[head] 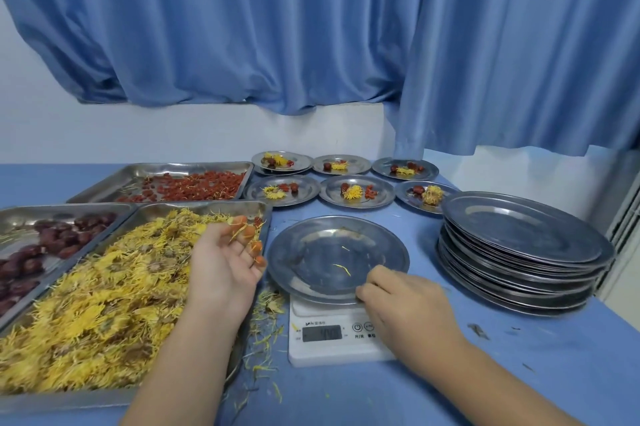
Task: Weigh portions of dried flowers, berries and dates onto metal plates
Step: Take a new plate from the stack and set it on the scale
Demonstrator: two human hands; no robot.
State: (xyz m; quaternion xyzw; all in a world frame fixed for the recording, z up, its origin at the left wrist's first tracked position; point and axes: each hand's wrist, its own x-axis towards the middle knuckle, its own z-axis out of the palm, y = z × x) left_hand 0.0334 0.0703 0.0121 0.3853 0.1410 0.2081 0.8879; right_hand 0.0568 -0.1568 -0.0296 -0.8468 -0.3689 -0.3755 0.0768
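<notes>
**Weighing station: contents as I see them, near to far**

1. Blue tabletop (519, 373), with loose yellow petals (266, 321) scattered on it left of the scale.
2. White digital kitchen scale (332, 339), carrying a round steel plate (311, 245) that holds only a few stray petals.
3. Right hand (408, 308): fingers curled onto the near rim of the round steel plate, gripping it.
4. Left hand (225, 263): over the right edge of the flower tray, fingers half bent and spread. They are blurred, so I cannot tell whether they pinch any petals.
5. Large rectangular steel tray (69, 399), heaped with yellow dried flowers (104, 304).
6. Second steel tray (52, 211) at far left, with dark red dates (52, 242).
7. Tall stack of empty steel plates (519, 245), right of the scale.
8. Third steel tray (180, 167) behind, with a thin layer of small red berries (194, 188).
9. Six small filled plates (356, 199) in two rows, each with flowers, berries and dates.
10. Blue pleated curtain (311, 27) on the wall behind.
</notes>
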